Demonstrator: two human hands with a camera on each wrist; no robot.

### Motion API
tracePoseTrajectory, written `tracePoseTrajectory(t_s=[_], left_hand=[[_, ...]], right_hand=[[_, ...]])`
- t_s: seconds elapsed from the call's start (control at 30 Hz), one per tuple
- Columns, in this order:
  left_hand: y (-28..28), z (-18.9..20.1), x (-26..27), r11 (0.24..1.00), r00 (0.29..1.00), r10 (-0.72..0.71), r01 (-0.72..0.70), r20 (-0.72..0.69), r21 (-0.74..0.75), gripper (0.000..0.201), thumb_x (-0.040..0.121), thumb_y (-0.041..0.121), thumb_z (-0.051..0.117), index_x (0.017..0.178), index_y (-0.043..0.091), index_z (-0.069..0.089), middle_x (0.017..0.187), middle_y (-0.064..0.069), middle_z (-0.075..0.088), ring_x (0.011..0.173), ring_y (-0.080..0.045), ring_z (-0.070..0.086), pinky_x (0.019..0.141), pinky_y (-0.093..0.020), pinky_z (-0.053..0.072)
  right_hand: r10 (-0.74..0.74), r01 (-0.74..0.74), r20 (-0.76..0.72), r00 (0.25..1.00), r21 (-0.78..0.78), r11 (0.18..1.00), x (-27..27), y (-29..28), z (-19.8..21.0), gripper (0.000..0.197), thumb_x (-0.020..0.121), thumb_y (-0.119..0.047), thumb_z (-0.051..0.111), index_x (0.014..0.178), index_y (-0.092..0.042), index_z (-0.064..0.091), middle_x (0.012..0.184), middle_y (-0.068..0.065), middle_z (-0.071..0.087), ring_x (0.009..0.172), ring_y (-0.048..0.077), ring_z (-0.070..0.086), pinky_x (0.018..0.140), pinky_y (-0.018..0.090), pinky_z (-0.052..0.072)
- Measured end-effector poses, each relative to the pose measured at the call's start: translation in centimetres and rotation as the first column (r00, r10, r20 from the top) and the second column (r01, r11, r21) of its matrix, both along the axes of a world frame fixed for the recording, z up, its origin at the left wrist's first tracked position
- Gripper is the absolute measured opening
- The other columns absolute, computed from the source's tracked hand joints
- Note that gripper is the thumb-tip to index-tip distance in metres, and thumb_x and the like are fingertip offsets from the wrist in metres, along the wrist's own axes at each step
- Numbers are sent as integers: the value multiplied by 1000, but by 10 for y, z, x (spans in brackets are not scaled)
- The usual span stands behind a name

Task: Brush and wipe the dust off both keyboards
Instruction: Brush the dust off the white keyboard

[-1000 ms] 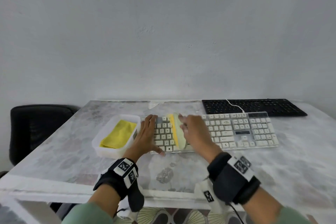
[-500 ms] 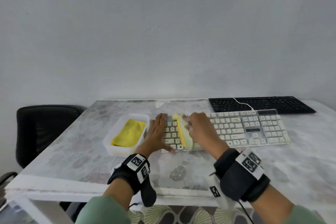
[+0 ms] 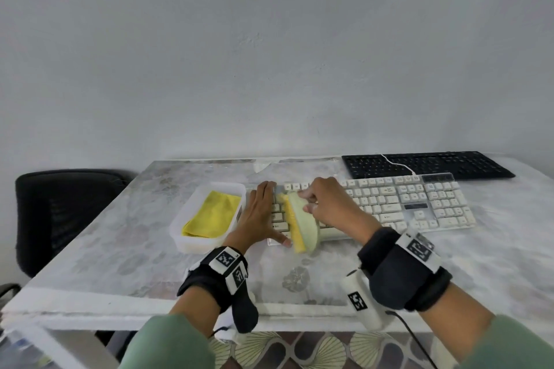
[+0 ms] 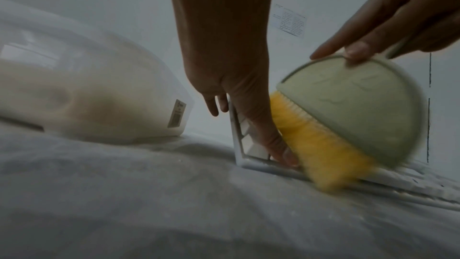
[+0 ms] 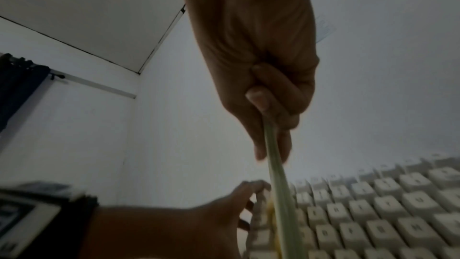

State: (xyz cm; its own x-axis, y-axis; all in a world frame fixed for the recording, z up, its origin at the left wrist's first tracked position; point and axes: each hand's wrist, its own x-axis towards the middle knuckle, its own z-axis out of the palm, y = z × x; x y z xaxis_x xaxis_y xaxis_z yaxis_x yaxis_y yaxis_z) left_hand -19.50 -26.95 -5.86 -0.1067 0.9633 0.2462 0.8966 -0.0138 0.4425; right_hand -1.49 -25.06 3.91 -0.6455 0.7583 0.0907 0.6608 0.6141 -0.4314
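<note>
A white keyboard (image 3: 398,204) lies across the table middle, with a black keyboard (image 3: 425,165) behind it at the right. My right hand (image 3: 326,204) grips a pale green brush (image 3: 305,225) with yellow bristles (image 4: 321,153) that sweep the white keyboard's (image 4: 261,162) left end. The brush (image 5: 273,168) runs down from my right hand (image 5: 268,105) to the keys (image 5: 373,214). My left hand (image 3: 257,213) lies flat on the keyboard's left edge with straight fingers (image 4: 271,137), just left of the bristles.
A white plastic tub (image 3: 192,237) holding a folded yellow cloth (image 3: 212,216) stands just left of my left hand. A black chair (image 3: 57,213) sits at the table's left side. The wall rises behind the table's far edge.
The brush has swept toward the keyboard's front edge at its left end. My left hand stays flat on the keyboard. The head view has shifted slightly.
</note>
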Motion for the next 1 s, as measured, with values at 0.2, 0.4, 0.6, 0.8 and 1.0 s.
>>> tracePoseTrajectory(t_s=[0.2,0.4,0.6,0.8,1.0], left_hand=[[0,3,-1,998,1000,8,-9,-19,-55,134,44,47,92,146,9,15,146,-5,19,133,-23,23,100,-38,32],[9,12,-5,972,1000,9,-7,10,-237,126,51,44,92,145,10,14,143,-4,21,134,-23,22,107,-39,30],[20,17,-10,891,999,36,-39,-14,-453,122,57,47,88,148,12,15,144,-6,24,138,-26,21,111,-46,28],[17,11,-12,876,997,76,-52,30,-480,127,61,51,84,152,13,3,154,-5,15,142,-26,13,114,-47,21],[7,16,-13,851,992,104,-53,68,-522,115,69,45,82,148,3,10,152,-12,22,139,-32,22,111,-42,26]], right_hand=[[-29,29,1,1000,102,994,5,3,10,33,84,-12,66,117,-10,63,121,6,63,104,20,61,82,20,40],[34,-42,153,988,54,998,18,8,15,33,81,-6,69,113,-9,66,119,4,64,101,19,62,87,24,46],[25,-37,113,993,100,994,18,13,12,36,81,-10,70,116,-12,65,118,5,65,100,17,62,79,18,41],[18,-17,136,991,-11,1000,11,42,37,30,79,1,65,107,-8,69,96,-1,69,35,-4,50,45,6,41],[37,-20,117,992,-143,990,-8,49,28,23,79,2,66,101,5,69,75,0,70,31,2,45,36,9,36]])
